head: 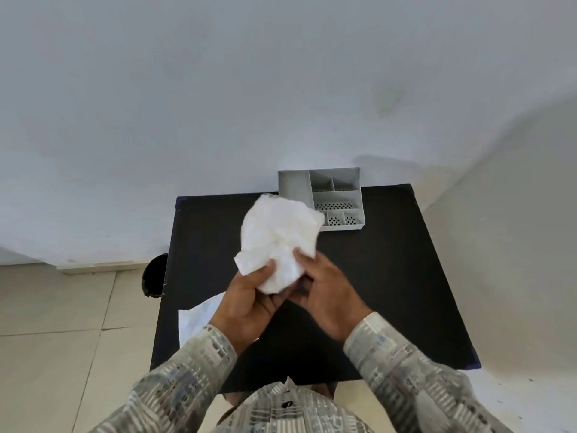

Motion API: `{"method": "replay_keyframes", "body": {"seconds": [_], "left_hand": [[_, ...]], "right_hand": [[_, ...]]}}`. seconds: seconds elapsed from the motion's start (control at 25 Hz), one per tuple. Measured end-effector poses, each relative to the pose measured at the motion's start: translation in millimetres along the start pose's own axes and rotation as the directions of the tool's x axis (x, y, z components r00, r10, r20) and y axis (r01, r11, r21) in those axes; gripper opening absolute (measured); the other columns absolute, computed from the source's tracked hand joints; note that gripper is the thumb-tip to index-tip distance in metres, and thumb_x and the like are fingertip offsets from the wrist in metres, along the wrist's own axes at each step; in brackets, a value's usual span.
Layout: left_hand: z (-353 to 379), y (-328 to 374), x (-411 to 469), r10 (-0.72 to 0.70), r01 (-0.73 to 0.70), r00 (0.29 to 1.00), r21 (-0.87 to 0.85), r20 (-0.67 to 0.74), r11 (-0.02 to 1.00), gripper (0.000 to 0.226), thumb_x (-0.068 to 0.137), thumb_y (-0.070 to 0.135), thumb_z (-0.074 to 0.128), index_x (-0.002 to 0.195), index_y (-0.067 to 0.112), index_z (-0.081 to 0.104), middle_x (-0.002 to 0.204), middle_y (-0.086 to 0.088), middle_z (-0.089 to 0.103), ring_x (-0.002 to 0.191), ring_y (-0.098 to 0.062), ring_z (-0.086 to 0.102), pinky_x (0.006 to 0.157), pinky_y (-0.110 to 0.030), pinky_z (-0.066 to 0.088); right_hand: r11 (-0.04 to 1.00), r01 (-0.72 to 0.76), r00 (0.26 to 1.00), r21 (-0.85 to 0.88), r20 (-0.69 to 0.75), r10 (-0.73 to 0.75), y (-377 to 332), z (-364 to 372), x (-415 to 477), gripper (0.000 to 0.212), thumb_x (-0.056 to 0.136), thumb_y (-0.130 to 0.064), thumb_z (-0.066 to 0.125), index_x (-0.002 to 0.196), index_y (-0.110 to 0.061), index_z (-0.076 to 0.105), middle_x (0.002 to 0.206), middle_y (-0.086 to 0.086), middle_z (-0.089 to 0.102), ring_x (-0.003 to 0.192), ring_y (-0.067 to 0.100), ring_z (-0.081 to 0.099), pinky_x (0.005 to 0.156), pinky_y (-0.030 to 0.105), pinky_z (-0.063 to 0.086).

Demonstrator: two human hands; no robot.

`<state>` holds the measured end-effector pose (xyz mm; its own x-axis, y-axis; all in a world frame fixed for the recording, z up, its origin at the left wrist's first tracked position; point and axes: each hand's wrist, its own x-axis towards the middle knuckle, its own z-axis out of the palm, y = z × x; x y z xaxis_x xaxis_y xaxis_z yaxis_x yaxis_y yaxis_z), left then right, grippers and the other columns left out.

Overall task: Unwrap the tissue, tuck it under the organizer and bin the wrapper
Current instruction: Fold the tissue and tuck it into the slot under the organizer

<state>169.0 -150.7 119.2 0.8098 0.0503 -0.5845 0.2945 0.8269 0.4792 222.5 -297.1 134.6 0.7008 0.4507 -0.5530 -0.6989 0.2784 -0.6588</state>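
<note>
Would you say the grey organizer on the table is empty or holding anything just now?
Empty where visible: the organizer shows bare compartment floors, some perforated. Its near-left corner is hidden behind the tissue.

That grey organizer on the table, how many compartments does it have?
6 visible in the organizer: one tall at the left, two small at the back, one wide in the middle, two small in front. The tissue may hide another.
</note>
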Motion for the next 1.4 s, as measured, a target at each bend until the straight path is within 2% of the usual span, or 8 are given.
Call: {"method": "replay_keyframes", "body": {"seconds": [0.24, 0.36, 0.6, 0.8, 0.96, 1.16, 1.28, 1.4], "left_hand": [[33, -23, -20, 0.169, -0.155, 0.986, 0.385, -0.002, 0.910, 0.048, 0.094, 0.050, 0.062, 0.128, 0.019, 0.075, 0.132, -0.019, 0.074, 0.117, -0.034, 0.073, 0.100, -0.053, 0.057], [37, -15, -23, 0.065, -0.057, 0.997, 0.206, -0.033, 0.977, 0.053, 0.100, 0.043, 0.056, 0.141, 0.011, 0.065, 0.139, -0.024, 0.069, 0.127, -0.041, 0.067, 0.109, -0.061, 0.049], [81, -33, -11, 0.125, -0.090, 0.982, 0.232, -0.140, 0.969, 0.033, 0.102, 0.021, 0.059, 0.129, 0.005, 0.069, 0.112, -0.019, 0.081, 0.092, -0.030, 0.080, 0.071, -0.043, 0.063], [90, -16, -5, 0.169, -0.171, 0.985, 0.229, 0.029, 0.958, 0.041, 0.098, 0.031, 0.067, 0.132, 0.008, 0.068, 0.120, -0.013, 0.077, 0.111, -0.036, 0.073, 0.093, -0.052, 0.061], [93, 13, 4, 0.403, -0.249, 0.912, 0.890, 0.082, 0.382, 0.039, 0.079, 0.001, 0.087, 0.110, 0.023, 0.081, 0.100, 0.001, 0.085, 0.100, -0.027, 0.080, 0.080, -0.035, 0.064], [97, 24, 12, 0.578, -0.435, 0.815, 0.613, -0.044, 0.660, 0.033, 0.094, 0.022, 0.077, 0.127, 0.016, 0.073, 0.113, -0.008, 0.081, 0.087, -0.012, 0.080, 0.075, -0.031, 0.064], [84, 30, 8, 0.162, -0.139, 0.987, 0.425, -0.018, 0.894, 0.076, 0.091, 0.068, 0.065, 0.147, 0.016, 0.060, 0.141, -0.015, 0.069, 0.122, -0.033, 0.072, 0.103, -0.059, 0.055], [89, 9, -7, -0.027, -0.010, 0.986, 0.222, 0.166, 0.975, 0.071, 0.101, 0.063, 0.046, 0.149, 0.012, 0.058, 0.146, -0.022, 0.065, 0.135, -0.046, 0.059, 0.117, -0.070, 0.036]], "right_hand": [[0.956, 0.089, 0.986, -0.279, -0.113, -0.124, -29, -36, -7, 0.028, 0.097, -0.008, 0.069, 0.123, -0.017, 0.074, 0.116, 0.006, 0.081, 0.111, 0.030, 0.076, 0.099, 0.059, 0.059], [0.895, 0.003, 0.991, -0.446, 0.118, 0.055, -47, -59, -21, 0.031, 0.095, -0.006, 0.072, 0.124, -0.014, 0.073, 0.121, 0.008, 0.080, 0.114, 0.030, 0.075, 0.102, 0.057, 0.057], [0.927, 0.020, 0.988, -0.375, 0.152, 0.040, -50, -85, -42, 0.037, 0.093, -0.016, 0.076, 0.129, -0.023, 0.069, 0.123, 0.006, 0.079, 0.113, 0.029, 0.076, 0.100, 0.062, 0.057], [0.808, 0.113, 0.991, -0.579, 0.120, -0.053, -62, -94, -48, 0.035, 0.090, -0.017, 0.075, 0.123, -0.026, 0.067, 0.114, 0.003, 0.078, 0.097, 0.022, 0.077, 0.067, 0.037, 0.063], [0.700, 0.146, 0.982, -0.699, 0.187, -0.019, -71, -101, -49, 0.032, 0.086, -0.019, 0.075, 0.117, -0.021, 0.070, 0.108, 0.009, 0.078, 0.085, 0.020, 0.073, 0.059, 0.033, 0.057], [0.829, 0.122, 0.987, -0.545, 0.154, -0.044, -86, -98, -49, 0.035, 0.089, -0.018, 0.078, 0.123, -0.020, 0.069, 0.116, 0.005, 0.078, 0.103, 0.025, 0.076, 0.062, 0.031, 0.059], [0.907, 0.091, 0.993, -0.411, 0.101, -0.054, -89, -96, -47, 0.035, 0.091, -0.016, 0.077, 0.125, -0.022, 0.069, 0.117, 0.005, 0.079, 0.106, 0.027, 0.077, 0.060, 0.030, 0.059], [0.952, 0.066, 0.998, -0.299, 0.041, -0.057, -79, -84, -40, 0.033, 0.093, -0.014, 0.075, 0.125, -0.020, 0.070, 0.118, 0.007, 0.079, 0.102, 0.029, 0.077, 0.057, 0.029, 0.057]]}}
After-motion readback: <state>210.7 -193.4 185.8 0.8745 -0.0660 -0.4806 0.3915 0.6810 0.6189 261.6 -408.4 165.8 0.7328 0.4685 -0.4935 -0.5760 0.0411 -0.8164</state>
